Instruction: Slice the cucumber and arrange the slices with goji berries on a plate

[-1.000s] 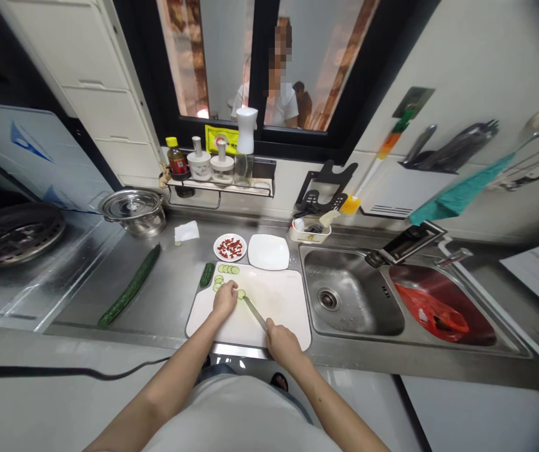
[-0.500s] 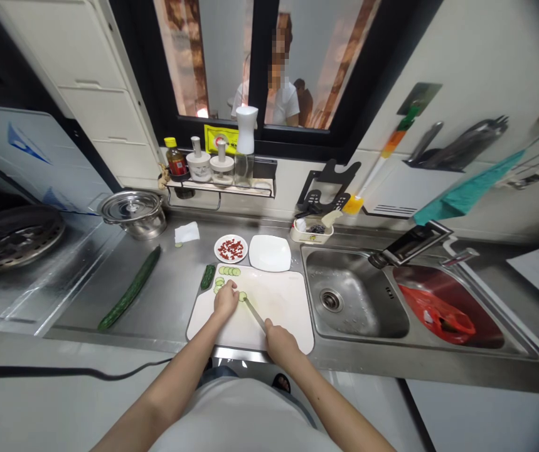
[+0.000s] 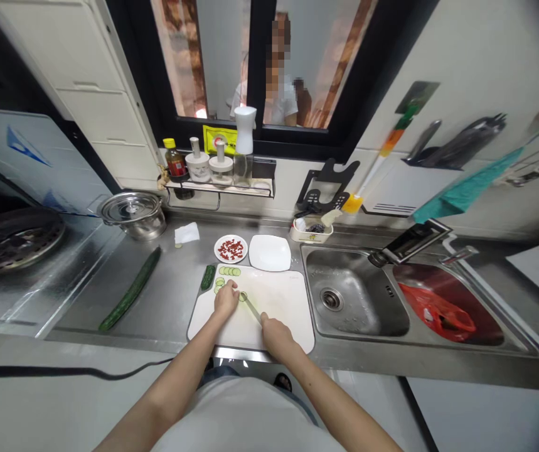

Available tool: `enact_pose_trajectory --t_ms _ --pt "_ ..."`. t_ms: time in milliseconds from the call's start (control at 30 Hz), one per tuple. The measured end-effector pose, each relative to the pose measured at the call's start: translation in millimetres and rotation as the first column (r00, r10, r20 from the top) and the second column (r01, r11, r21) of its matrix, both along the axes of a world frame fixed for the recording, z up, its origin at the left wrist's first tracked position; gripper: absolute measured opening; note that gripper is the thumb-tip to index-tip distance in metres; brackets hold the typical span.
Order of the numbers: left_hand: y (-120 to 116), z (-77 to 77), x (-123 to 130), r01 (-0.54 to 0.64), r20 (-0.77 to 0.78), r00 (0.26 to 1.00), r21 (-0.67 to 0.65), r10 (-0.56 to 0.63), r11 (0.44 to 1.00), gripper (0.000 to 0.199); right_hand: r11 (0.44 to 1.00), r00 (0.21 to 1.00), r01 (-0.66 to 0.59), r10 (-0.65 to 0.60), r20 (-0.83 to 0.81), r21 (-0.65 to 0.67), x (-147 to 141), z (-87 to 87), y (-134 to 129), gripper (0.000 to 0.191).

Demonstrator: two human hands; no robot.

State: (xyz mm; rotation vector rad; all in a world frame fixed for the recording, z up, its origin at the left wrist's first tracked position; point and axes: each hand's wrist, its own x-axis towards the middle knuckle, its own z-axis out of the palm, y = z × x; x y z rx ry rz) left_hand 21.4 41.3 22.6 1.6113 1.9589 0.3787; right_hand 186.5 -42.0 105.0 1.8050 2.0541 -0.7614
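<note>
On the white cutting board point(image 3: 269, 333), my left hand point(image 3: 226, 301) is closed with its fingertips at a pale green cucumber slice point(image 3: 243, 296). My right hand point(image 3: 278, 336) grips the handle of a knife point(image 3: 253, 310), whose tip end lies over that slice, close to my left fingers. A short row of cucumber slices point(image 3: 229, 271) lies at the board's upper left. More slices point(image 3: 219, 284) show beside my left hand, partly hidden by it. A short cucumber piece point(image 3: 208, 277) rests at the board's left edge.
Behind the board stand a plate of chopped red pieces point(image 3: 231, 249) and a white plate point(image 3: 270, 253). A whole cucumber point(image 3: 130, 290) lies on the steel counter left, near a lidded pot point(image 3: 133, 213). To the right is a sink point(image 3: 358, 323) with a red bag point(image 3: 443, 314).
The knife and my right hand have shifted slightly up and left, bringing the blade's end over the cucumber slice. My left hand stays almost where it was.
</note>
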Motion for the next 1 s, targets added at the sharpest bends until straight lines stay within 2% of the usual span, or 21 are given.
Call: enact_pose_trajectory --t_ms 367,667,1000 --pt "-0.2 1.8 1.3 -0.014 -0.023 1.000 0.001 0.014 1.000 0.018 0.999 1.000 -0.021 0.021 0.011 0.028 -2.4 -1.1 1.9 0.030" --pt "0.5 -0.1 0.9 -0.007 -0.025 1.000 0.003 0.007 1.000 0.019 1.000 1.000 -0.018 0.018 0.023 0.018 7.2 2.5 -7.9 0.030" --pt "-0.4 4.2 0.7 -0.013 -0.005 1.000 -0.011 0.013 1.000 0.019 1.000 0.999 -0.029 0.029 0.023 -0.002 1.2 1.6 4.1 0.031"
